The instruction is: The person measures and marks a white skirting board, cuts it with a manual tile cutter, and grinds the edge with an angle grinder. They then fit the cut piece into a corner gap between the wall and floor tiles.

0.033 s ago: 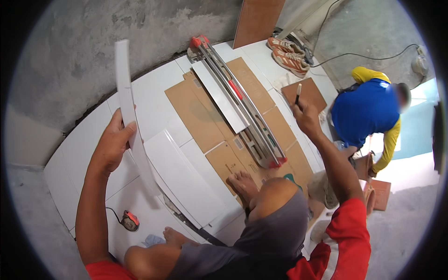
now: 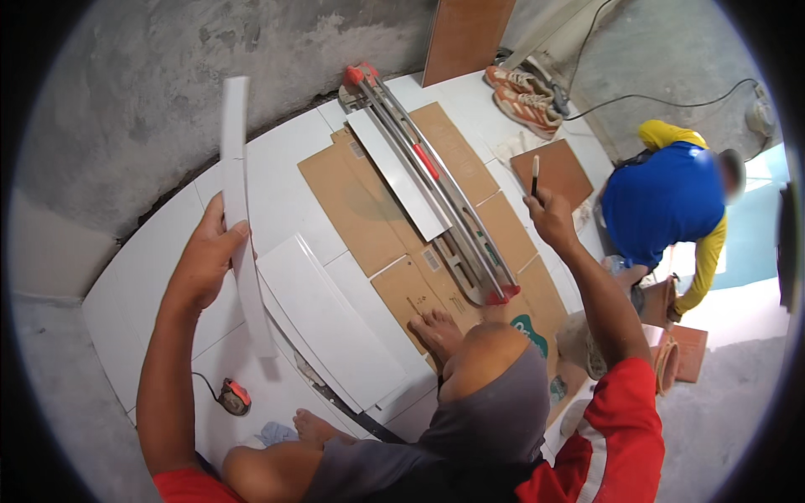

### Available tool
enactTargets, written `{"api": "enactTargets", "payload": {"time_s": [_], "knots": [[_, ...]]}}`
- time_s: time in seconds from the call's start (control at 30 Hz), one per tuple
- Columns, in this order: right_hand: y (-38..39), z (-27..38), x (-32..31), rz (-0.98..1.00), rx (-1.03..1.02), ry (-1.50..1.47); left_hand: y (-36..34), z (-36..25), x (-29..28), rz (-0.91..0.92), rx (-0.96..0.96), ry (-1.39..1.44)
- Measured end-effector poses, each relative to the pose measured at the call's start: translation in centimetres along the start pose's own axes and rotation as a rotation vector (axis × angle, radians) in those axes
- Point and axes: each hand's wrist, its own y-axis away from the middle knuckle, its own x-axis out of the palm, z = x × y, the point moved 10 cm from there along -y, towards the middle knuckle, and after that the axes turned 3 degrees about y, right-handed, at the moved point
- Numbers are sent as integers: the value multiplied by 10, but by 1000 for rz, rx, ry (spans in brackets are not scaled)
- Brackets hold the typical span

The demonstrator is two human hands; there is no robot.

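Note:
A long narrow white strip [image 2: 236, 117] is gripped near its middle in my left hand [image 2: 216, 251], fingers and thumb round it, held upright above the white tiles. My right hand [image 2: 553, 220] is closed on a slim black-and-pale pen [image 2: 535, 176], tip end up, near a square brown tile [image 2: 563, 163]. Between them a long manual tile cutter [image 2: 401, 130] with red ends lies on cardboard sheets [image 2: 331, 189], a white tile piece [image 2: 394, 172] along its rail. Larger white pieces [image 2: 327, 327] lie by my bare feet.
A person [image 2: 662, 201] in blue and yellow crouches at the right by terracotta tiles [image 2: 692, 352]. Shoes [image 2: 527, 109] and a cable [image 2: 637, 96] lie at the back. A brown board [image 2: 465, 38] leans on the concrete wall [image 2: 168, 84]. A tape measure [image 2: 233, 396] lies lower left.
The white strip and my left hand have shifted slightly, the strip's top moving right and a little down. The surroundings appear slightly shifted to the right; both grips are unchanged.

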Motion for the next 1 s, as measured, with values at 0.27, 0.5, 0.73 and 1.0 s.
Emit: {"api": "enactTargets", "payload": {"time_s": [0.27, 0.5, 0.73, 1.0], "knots": [[11, -167, 190, 360, 266, 104, -89, 73, 52, -232, 42, -566], [-2, -130, 139, 174, 161, -8, -146, 89, 116, -239, -90, -636], [18, 119, 154, 173, -503, -408, -131, 89, 76, -337, -118, -557], [-72, 142, 252, 165, -242, -3, -16, 27, -21, -497, -188, -681]]}}
